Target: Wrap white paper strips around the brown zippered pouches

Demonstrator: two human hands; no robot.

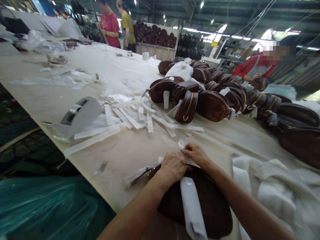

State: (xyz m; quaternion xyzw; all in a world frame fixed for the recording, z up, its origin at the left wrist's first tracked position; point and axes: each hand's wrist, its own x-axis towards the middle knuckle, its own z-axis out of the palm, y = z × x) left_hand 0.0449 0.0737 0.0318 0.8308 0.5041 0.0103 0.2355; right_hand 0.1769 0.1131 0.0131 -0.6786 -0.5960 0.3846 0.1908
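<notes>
A dark brown leather bag lies on the table right in front of me. A white wrapping strip runs down across its side. My left hand is closed over the bag's top edge, its fingertips partly hidden. Just beyond, my right hand pinches a white strip end between thumb and forefinger, close to my left hand. At the bag's left end, a clear-wrapped strap end with a metal ring sticks out onto the table.
Loose white strips are piled ahead, beside a tape dispenser near the left table edge. Many finished-looking brown bags crowd the right side. White wrapping sheets lie at right; teal plastic hangs below left. A co-worker handles a bag.
</notes>
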